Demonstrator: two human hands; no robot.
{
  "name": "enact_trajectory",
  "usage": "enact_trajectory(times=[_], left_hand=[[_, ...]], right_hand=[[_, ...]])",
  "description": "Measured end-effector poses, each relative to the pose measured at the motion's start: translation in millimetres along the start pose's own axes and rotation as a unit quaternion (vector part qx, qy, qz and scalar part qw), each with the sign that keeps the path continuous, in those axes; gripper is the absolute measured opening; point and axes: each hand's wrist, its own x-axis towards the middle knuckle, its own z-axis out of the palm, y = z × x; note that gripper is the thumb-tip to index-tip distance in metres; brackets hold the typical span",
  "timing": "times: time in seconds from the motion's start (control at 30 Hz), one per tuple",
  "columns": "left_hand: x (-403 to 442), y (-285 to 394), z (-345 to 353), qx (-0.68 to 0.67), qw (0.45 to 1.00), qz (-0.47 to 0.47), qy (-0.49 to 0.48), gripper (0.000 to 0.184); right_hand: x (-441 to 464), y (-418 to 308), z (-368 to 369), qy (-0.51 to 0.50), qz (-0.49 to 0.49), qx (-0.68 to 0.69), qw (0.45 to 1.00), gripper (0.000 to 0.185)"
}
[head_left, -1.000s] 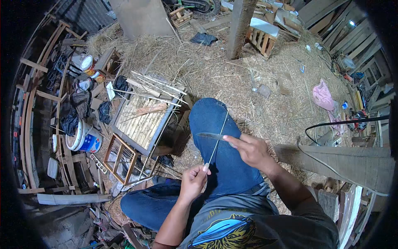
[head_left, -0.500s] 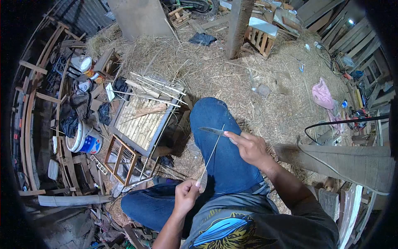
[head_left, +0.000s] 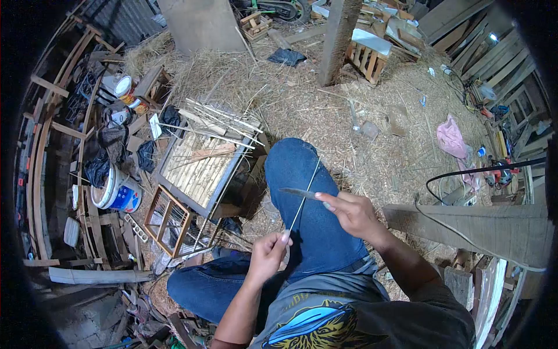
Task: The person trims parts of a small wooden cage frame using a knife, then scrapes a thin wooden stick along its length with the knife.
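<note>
My right hand (head_left: pixel 352 214) is closed around the handle of a knife (head_left: pixel 297 192), whose blade points left above my raised knee. Between thumb and fingers, my left hand (head_left: pixel 269 256) pinches the lower end of a thin, pale strip of wood or bamboo (head_left: pixel 305 200). The strip slants up and to the right across the jeans, and the blade crosses it, seemingly touching it. Most of the knife handle is hidden in my fist.
Left of my knee stands a low slatted table (head_left: pixel 192 174) with several thin sticks (head_left: pixel 226 119) on it. A wooden frame (head_left: pixel 167 221) leans by it, near a white bucket (head_left: pixel 118 192). A plank (head_left: pixel 471 227) juts in at right; a post (head_left: pixel 337 46) rises ahead.
My left hand has moved up and to the right with the strip, closer to the blade. The strip's far end now reaches further past the knife, which has dropped slightly.
</note>
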Motion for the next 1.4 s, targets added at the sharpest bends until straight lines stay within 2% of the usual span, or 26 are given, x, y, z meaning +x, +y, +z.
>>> enact_trajectory(times=[0.07,0.3,0.5,0.57,0.77,0.87,1.07,1.13,1.4], left_hand=[[17.6,0.4,5.7,0.016,0.999,0.035,0.005,0.031],[29.1,6.5,18.2,0.016,0.998,0.050,0.033,0.031],[24.3,-3.0,18.6,0.078,0.988,0.102,0.080,0.028],[20.3,-0.5,16.5,0.138,0.977,0.128,0.102,0.027],[10.6,13.0,13.2,0.202,0.962,0.147,0.106,0.025],[-3.5,7.4,10.0,0.216,0.947,0.204,0.122,0.023],[-0.7,7.5,10.9,0.211,0.963,0.136,0.093,0.023],[7.6,12.6,15.1,0.208,0.964,0.137,0.090,0.023],[-7.0,9.7,9.7,0.215,0.959,0.167,0.083,0.022]], right_hand=[[1.8,0.9,0.8,-0.013,-0.023,-0.036,0.999,0.039],[7.1,1.9,3.8,-0.019,-0.013,-0.096,0.995,0.037],[6.2,-5.1,6.6,-0.012,-0.002,-0.124,0.992,0.036],[4.4,-5.6,7.6,-0.008,-0.006,-0.127,0.992,0.037],[2.5,-4.3,8.5,-0.018,-0.019,-0.147,0.989,0.038],[1.9,4.7,2.3,0.000,0.035,-0.165,0.986,0.039],[0.8,1.6,-4.0,0.001,0.000,-0.146,0.989,0.043],[-1.7,-7.9,-1.6,-0.063,-0.026,-0.153,0.986,0.041],[2.3,1.5,1.4,-0.022,0.005,-0.143,0.990,0.041]])
